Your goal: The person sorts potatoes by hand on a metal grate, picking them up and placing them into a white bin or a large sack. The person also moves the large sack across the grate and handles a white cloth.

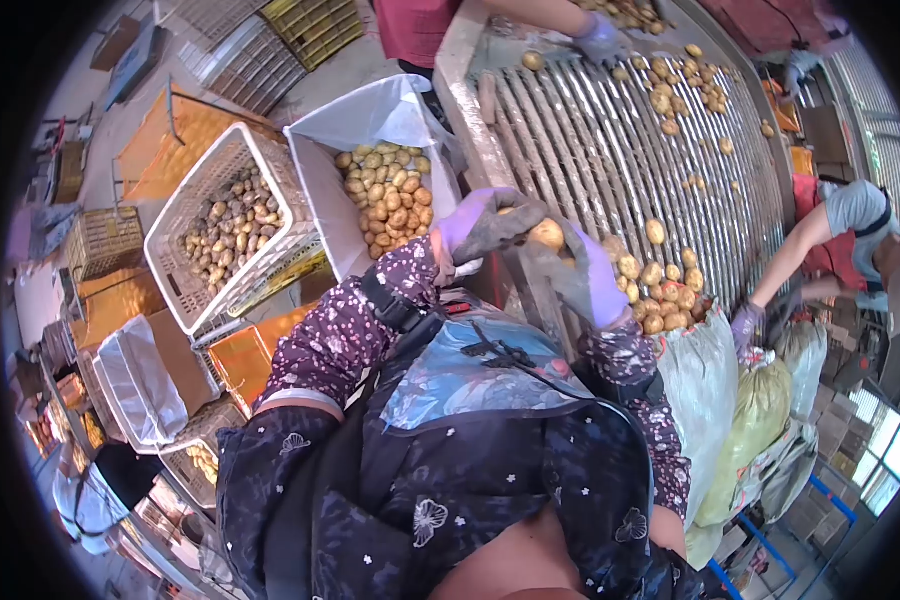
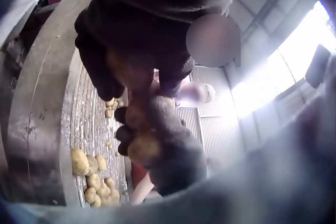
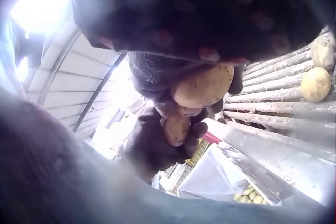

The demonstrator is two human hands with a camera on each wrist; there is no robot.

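Observation:
Both hands wear purple gloves with dark, dirty palms and fingers, and meet in front of the chest at the sorting rack's near edge. My left hand (image 1: 492,228) grips a potato (image 3: 177,129), partly covered by its fingers. Close beside it, my right hand (image 1: 582,278) holds a larger potato (image 3: 205,87), with its fingers curled round it. In the left wrist view, the right hand (image 2: 178,153) has a potato (image 2: 144,148) showing between its dark fingers. Loose potatoes (image 1: 660,295) lie heaped on the rack just beyond the right hand.
The slatted rack (image 1: 570,130) carries scattered potatoes. On the left stand a lined crate (image 1: 320,215) of clean potatoes and a white basket (image 1: 160,250) of darker ones. Sacks (image 1: 705,400) stand at right. Other people work across the rack, one gloved hand (image 1: 600,40) over it.

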